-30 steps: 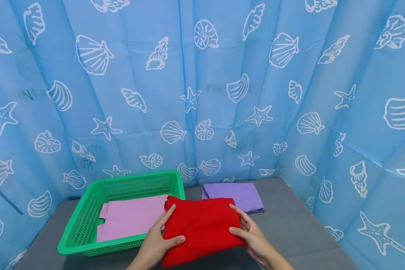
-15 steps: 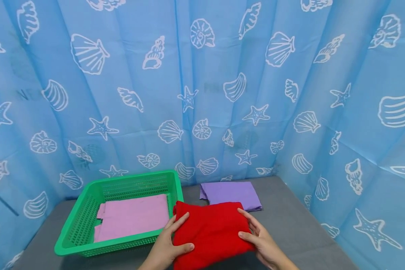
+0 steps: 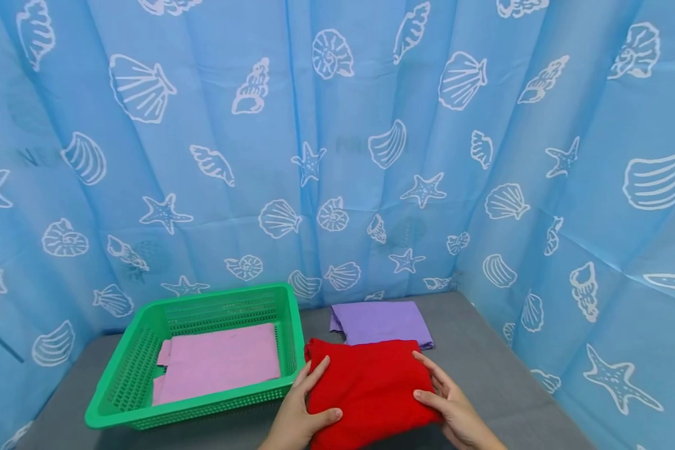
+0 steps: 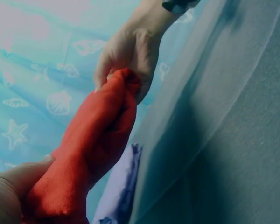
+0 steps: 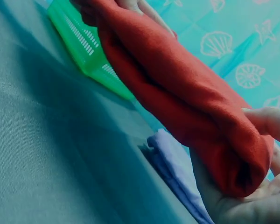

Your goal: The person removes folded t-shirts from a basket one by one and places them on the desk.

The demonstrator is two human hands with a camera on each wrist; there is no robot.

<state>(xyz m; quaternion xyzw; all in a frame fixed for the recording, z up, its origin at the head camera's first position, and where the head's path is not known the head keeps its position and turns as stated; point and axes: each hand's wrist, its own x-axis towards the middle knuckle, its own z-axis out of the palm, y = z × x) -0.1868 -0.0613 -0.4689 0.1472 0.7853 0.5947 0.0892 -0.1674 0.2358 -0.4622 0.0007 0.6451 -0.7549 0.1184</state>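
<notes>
A folded red cloth [image 3: 371, 390] is held up between both hands, in front of the basket's right side. My left hand [image 3: 300, 412] grips its left edge, thumb on the near face and fingers at the upper corner. On the opposite edge my right hand [image 3: 452, 403] pinches it between thumb and fingers. Seen from the side in the right wrist view, the red cloth [image 5: 177, 88] is a thick roll of layers, raised over the grey surface. A folded purple cloth [image 3: 379, 322] lies behind it, its near part overlapped by the red one in the head view.
To the left stands a green plastic basket [image 3: 112, 381] with perforated walls. Inside it a folded pink cloth [image 3: 219, 362] lies flat. All rest on a grey covered surface [image 3: 500, 400]. A blue shell-print curtain [image 3: 349, 156] closes off the back and sides.
Both hands have carried the red cloth to the right, away from the basket, and slightly down. The head view has shifted a little. The pink and purple cloths stay where they lie.
</notes>
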